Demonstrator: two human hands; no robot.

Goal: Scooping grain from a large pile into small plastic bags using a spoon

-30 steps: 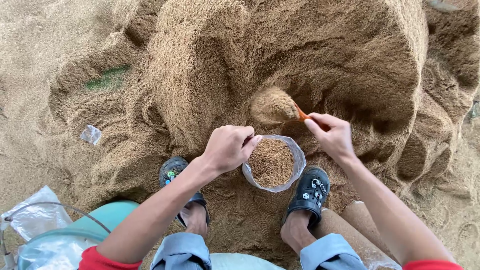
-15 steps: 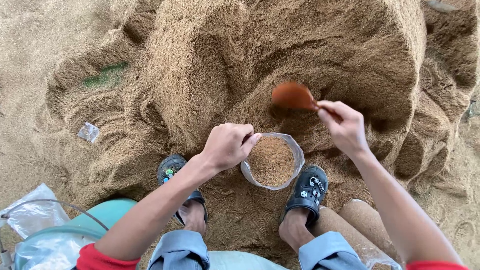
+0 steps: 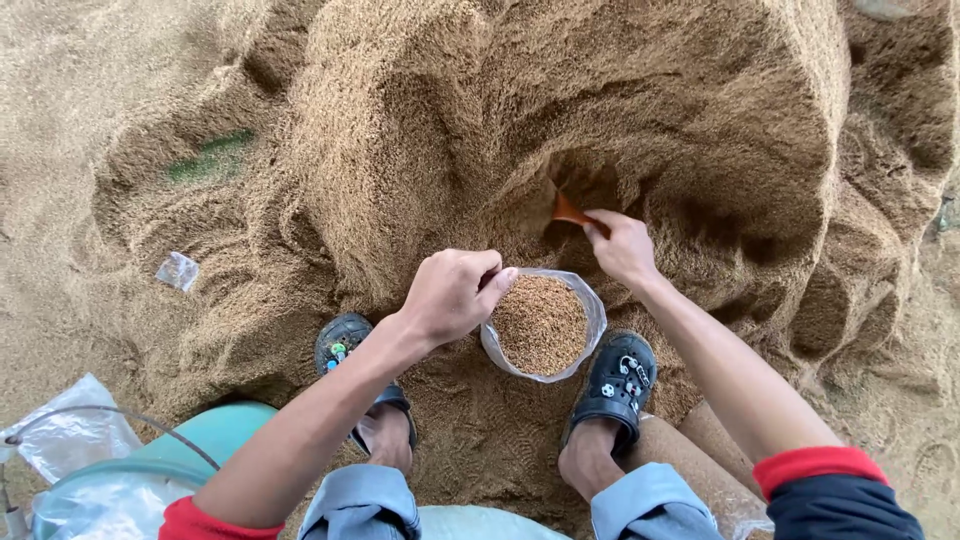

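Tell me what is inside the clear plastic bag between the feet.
The clear plastic bag is filled almost to its rim with brown husk-like grain. The left hand holds the rim open. Anything below the grain surface, and the bag's bottom, is hidden.

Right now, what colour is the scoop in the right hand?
Orange-brown; the scoop in the right hand is half buried in the pile, seen in the head view.

You're looking at a ground of loose husk; a clear bag and a plastic scrap are lying on it.
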